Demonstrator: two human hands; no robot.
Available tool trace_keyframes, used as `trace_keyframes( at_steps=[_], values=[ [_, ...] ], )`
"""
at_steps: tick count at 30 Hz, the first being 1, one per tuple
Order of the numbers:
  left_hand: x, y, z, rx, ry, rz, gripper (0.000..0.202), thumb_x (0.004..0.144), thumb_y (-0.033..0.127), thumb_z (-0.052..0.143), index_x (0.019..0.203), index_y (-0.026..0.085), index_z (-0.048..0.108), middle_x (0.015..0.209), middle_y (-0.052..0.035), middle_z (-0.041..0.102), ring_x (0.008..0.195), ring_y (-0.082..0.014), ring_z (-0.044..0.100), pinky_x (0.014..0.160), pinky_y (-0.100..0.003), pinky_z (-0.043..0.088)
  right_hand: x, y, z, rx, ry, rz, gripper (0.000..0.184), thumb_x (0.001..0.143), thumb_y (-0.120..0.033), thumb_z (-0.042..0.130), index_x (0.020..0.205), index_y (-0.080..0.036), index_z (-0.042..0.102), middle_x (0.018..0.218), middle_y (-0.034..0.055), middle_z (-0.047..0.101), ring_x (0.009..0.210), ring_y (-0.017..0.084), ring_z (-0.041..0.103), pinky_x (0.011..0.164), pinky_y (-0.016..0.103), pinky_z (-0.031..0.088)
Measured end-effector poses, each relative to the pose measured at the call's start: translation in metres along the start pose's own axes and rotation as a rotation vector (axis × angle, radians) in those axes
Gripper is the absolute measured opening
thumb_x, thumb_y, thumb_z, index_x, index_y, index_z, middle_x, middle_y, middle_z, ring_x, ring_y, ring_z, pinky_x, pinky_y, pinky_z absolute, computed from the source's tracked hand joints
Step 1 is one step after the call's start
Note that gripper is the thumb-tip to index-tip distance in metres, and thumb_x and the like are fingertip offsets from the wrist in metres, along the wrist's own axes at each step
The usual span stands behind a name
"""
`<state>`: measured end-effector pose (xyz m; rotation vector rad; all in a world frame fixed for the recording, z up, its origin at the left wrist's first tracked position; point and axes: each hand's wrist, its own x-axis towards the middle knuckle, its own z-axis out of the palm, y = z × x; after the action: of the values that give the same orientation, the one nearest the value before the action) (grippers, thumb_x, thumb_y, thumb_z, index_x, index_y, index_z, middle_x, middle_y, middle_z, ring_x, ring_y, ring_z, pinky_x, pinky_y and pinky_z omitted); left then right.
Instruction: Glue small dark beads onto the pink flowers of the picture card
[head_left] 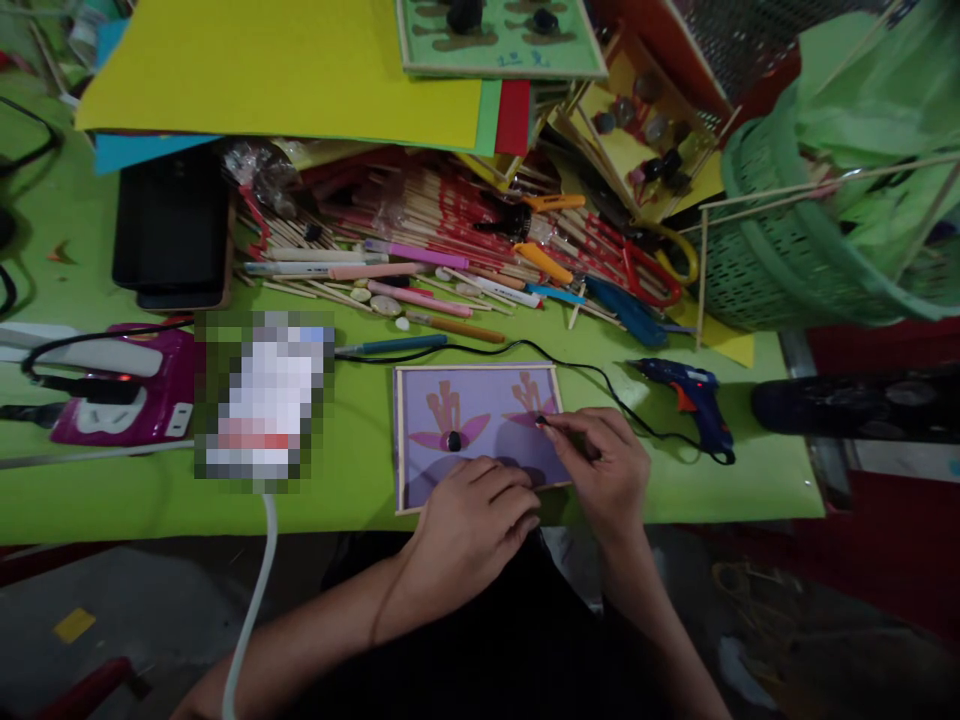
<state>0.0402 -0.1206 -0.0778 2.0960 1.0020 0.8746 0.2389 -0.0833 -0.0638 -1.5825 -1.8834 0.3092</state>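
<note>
A purple picture card [495, 455] edged with thin wooden sticks lies on the green table, drawn with two brown and pink plant shapes. A black stone [454, 441] sits on the left shape. Thumb and forefinger of my right hand [606, 465] pinch a small dark stone [541, 422] at the base of the right shape. My left hand [476, 520] lies across the card's lower edge with its fingers curled together; whatever is under them is hidden.
Right of the card lies a blue glue gun [694, 395], its black cord looping behind the card. Pens and sticks [420, 255], scissors [656, 270] and a green basket [780, 230] crowd the back. A phone [274, 390] and a magenta power strip [127, 385] lie left.
</note>
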Motion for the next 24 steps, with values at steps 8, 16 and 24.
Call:
trace_keyframes(
  at_steps=[8, 16, 24],
  values=[
    [0.0014, 0.0001, -0.0002, -0.015, 0.012, 0.001, 0.007, 0.094, 0.017, 0.065, 0.101, 0.02, 0.066, 0.109, -0.0001, 0.074, 0.094, -0.0197, 0.063, 0.081, -0.036, 0.048, 0.0015, 0.0029, 0.0018, 0.01, -0.02, -0.023, 0.009, 0.09, -0.016, 0.075, 0.097, -0.021, 0.079, 0.089, 0.0032, 0.07, 0.077, 0.017, 0.066, 0.066, 0.03, 0.054],
    [0.0003, -0.0008, -0.0008, -0.021, -0.007, 0.001, 0.008, 0.093, 0.018, 0.067, 0.101, 0.02, 0.066, 0.11, 0.0002, 0.073, 0.095, -0.0202, 0.063, 0.081, -0.036, 0.048, 0.0027, 0.0056, 0.0023, 0.023, -0.04, -0.018, 0.008, 0.091, -0.015, 0.074, 0.095, -0.021, 0.078, 0.087, 0.0028, 0.071, 0.074, 0.016, 0.066, 0.064, 0.029, 0.054],
    [0.0015, -0.0005, -0.0031, -0.04, -0.016, -0.003, 0.006, 0.094, 0.018, 0.066, 0.1, 0.02, 0.066, 0.108, -0.0004, 0.074, 0.094, -0.0196, 0.063, 0.081, -0.036, 0.048, 0.0032, 0.0071, 0.003, 0.08, -0.052, 0.002, 0.008, 0.09, -0.014, 0.074, 0.093, -0.021, 0.077, 0.084, 0.0009, 0.071, 0.07, 0.014, 0.064, 0.061, 0.027, 0.051]
  ],
)
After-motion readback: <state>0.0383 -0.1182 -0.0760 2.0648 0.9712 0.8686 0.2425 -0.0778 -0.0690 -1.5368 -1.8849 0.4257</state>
